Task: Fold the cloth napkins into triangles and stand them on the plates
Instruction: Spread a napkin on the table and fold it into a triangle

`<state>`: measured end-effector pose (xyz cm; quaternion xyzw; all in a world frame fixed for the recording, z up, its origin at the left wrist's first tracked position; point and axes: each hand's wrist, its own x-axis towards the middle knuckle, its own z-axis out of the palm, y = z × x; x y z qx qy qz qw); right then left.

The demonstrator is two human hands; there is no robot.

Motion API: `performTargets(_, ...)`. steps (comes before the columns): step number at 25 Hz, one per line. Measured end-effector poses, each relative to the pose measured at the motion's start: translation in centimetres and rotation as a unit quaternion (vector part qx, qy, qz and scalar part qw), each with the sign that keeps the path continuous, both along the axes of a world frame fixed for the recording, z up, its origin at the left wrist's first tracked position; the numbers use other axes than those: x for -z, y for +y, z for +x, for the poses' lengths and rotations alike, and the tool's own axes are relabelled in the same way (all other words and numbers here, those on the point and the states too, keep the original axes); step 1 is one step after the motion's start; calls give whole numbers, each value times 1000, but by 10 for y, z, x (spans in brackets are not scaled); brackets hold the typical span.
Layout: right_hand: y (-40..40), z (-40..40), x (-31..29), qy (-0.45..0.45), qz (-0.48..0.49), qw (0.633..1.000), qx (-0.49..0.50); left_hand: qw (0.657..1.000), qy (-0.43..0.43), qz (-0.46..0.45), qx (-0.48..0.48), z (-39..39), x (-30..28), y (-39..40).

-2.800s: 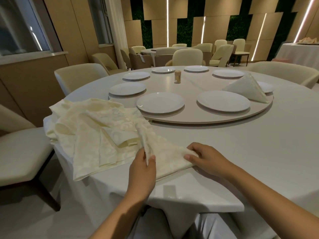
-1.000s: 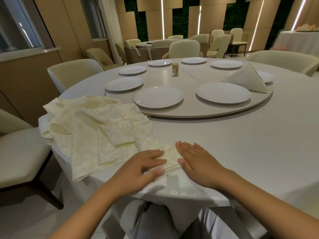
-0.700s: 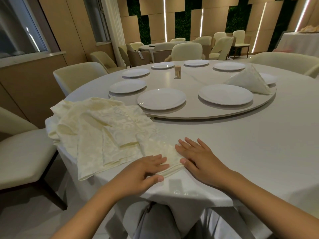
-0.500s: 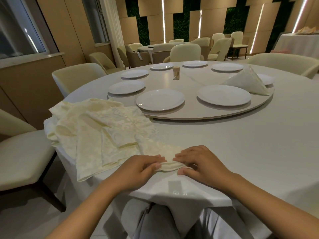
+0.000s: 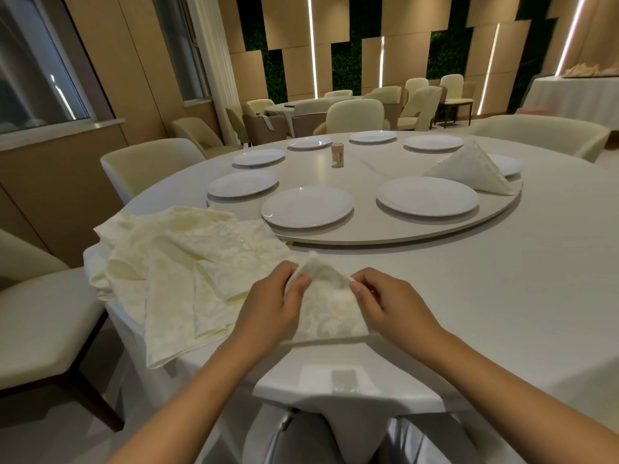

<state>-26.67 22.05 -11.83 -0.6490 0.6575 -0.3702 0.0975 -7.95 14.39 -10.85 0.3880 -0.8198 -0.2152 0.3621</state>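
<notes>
The napkin (image 5: 326, 306) being folded is a cream triangle at the near edge of the big round table (image 5: 502, 296), point up, held between both hands; its lower side edges are hidden behind them, so I cannot tell if its bottom touches the table. The table is cut off on the right; the near chair (image 5: 37, 323) is cut off on the left. On the round turning board (image 5: 385, 229) sit white plates; the nearest plate (image 5: 307, 206) is bare; a finished folded napkin (image 5: 472, 170) stands on a far right plate (image 5: 507, 164) and hides most of it. A messy pile of napkins (image 5: 174, 262) lies on the left; I cannot count them. The left hand (image 5: 271, 309) pinches the napkin's left edge with curled fingers; the right hand (image 5: 388, 303) pinches the right edge the same way. A small jar (image 5: 337, 156) far off is too blurry to make out.
</notes>
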Motion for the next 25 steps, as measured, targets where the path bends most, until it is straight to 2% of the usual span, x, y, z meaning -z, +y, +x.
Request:
performTargets(2,0,-2,-10,36,20,999,34,999,-40,26,-23,-11,-13,-4)
performTargets(6,-12,-14,-3,151,130,977,69,974,-195,113,-28,-34,0,-17)
performTargets(7,-13,-13,5,186,141,970,70,965,-241,97,-35,-38,8,-16)
performTargets(9,-14,-13,19,239,137,958,74,943,-331,-16,-45,-41,22,-11)
performTargets(10,-15,-13,23,256,131,954,81,935,-346,-69,-30,-42,27,-6)
performTargets(11,-15,-14,24,273,123,950,90,934,-346,-90,-2,-43,30,-1)
performTargets(14,-14,-13,26,316,94,940,82,920,-387,-40,51,-44,40,11)
performTargets(17,-6,-8,35,270,143,952,19,917,-396,-33,34,-45,49,11)
performTargets(19,-3,-11,39,268,192,944,-4,920,-389,-26,35,-43,51,11)
performTargets(25,-5,-15,42,274,199,941,-13,929,-370,-4,31,-13,51,13)
